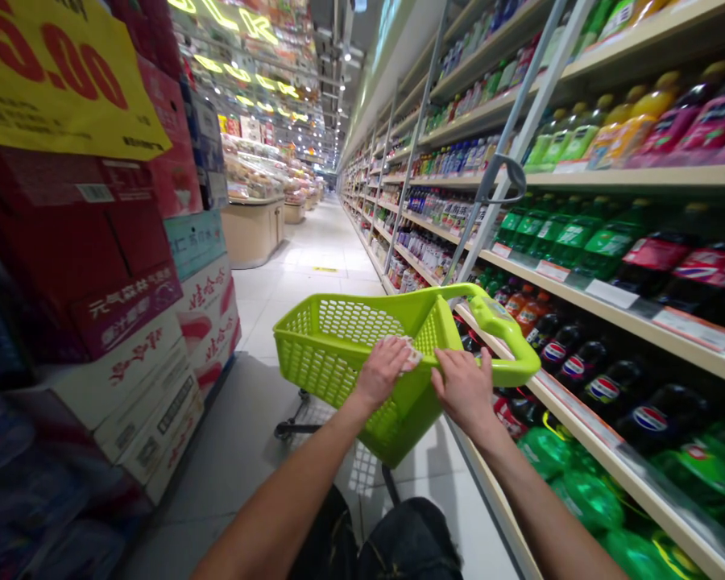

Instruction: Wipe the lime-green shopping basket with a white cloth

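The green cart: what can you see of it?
The cart has a lime-green, plastic-looking basket with perforated walls, a looped handle and a dark wheeled frame. It stands upright beside drink shelves. The left fingers hold a pale cloth against its near rim; the right fingers touch that rim nearer the handle.

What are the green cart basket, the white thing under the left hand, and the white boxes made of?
Basket: probably hard, smooth plastic; its holed walls look moulded.
White thing: maybe soft cloth or tissue, as it looks crumpled; I can't tell which.
Boxes: likely printed cardboard, with flat sides and straight edges.
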`<state>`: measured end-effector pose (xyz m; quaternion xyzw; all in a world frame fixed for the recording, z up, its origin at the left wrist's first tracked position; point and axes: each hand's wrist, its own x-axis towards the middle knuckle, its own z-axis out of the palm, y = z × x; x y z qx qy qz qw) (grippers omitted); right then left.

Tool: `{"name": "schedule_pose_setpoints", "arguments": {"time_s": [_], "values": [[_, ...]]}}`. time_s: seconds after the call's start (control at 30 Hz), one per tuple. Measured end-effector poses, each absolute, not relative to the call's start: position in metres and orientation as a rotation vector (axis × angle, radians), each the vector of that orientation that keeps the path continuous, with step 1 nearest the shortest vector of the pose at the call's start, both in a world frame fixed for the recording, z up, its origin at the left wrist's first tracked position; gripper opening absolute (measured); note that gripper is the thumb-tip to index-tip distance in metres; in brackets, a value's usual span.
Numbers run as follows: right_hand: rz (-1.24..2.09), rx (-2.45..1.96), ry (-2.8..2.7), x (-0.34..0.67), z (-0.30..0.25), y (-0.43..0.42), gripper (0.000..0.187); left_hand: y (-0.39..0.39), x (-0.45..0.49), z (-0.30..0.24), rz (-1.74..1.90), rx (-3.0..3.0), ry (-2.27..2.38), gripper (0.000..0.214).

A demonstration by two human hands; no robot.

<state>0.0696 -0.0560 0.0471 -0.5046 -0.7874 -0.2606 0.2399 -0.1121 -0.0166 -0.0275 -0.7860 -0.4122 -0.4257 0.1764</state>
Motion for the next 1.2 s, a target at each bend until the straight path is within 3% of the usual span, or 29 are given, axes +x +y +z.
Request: {"name": "schedule_pose_setpoints", "arguments": {"time_s": [0.17,0.37,0.5,0.63,0.83,1.07,1.2], "values": [[-0.763,-1.373,-2.115,0.079,0.037,-0.054,0.03,-0.009,-0.164,-0.046,-1.102,-2.067,-1.468,0.036],[-0.793,-1.369,-2.078,0.09,0.032,-0.054,0.03,-0.011,-0.151,-0.05,-0.995,-2.157,-1.279,0.037],[-0.82,-1.333,-2.097,0.111,0.031,-0.05,0.029,-0.012,-0.194,-0.056,-0.905,-2.118,-1.397,0.037],[-0.855,-1.384,-2.05,0.111,0.027,-0.047,0.03,-0.011,-0.223,-0.065,-0.944,-1.973,-1.556,0.037],[-0.779,-1.433,-2.19,0.084,0.019,-0.045,0.033,-0.01,-0.204,-0.074,-0.917,-2.156,-1.309,0.039],[-0.789,-1.394,-2.135,0.09,0.01,-0.038,0.035,-0.021,-0.265,-0.077,-1.013,-1.814,-1.813,0.04],[-0.794,-1.378,-2.121,0.091,0.008,-0.037,0.036,-0.019,-0.229,-0.07,-1.007,-2.044,-1.612,0.04]]}}
